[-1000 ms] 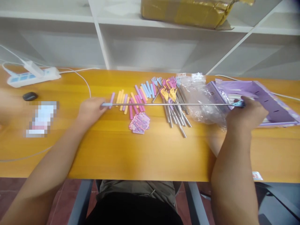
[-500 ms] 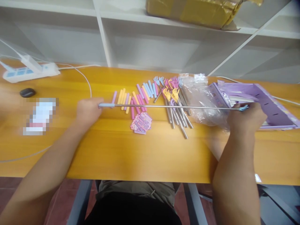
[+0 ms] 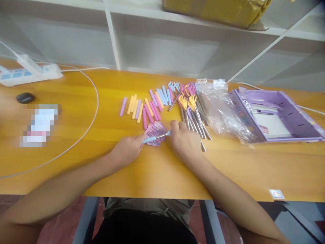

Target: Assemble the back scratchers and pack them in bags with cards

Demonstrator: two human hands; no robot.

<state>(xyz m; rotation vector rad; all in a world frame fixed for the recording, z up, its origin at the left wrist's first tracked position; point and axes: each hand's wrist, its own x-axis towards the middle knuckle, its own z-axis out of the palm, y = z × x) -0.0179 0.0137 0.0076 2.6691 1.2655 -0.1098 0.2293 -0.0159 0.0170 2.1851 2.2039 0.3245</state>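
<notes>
A short, collapsed telescopic back scratcher (image 3: 159, 136) with a light blue handle and a metal shaft lies between my hands. My left hand (image 3: 129, 149) is closed on its blue handle end. My right hand (image 3: 185, 139) grips the small blue claw end, mostly covering it. Under the scratcher is a fanned pile of pink and purple printed cards (image 3: 153, 142). Just beyond the cards lie several loose handle sleeves (image 3: 138, 111) in purple, yellow, pink and blue. Several metal-shafted back scratchers (image 3: 191, 105) with colored claw heads are heaped beyond my right hand.
Clear plastic bags (image 3: 220, 112) lie beside a purple box (image 3: 291, 115) with papers inside. At the left are a phone-like blurred item (image 3: 42, 125), a black mouse (image 3: 25, 98), a power strip (image 3: 48, 74) and a white cable (image 3: 95, 115). A small card (image 3: 276, 194) lies at the front edge.
My hands have come together from far apart, and the long extended back scratcher between them is now short. My right hand has moved left, away from the purple box.
</notes>
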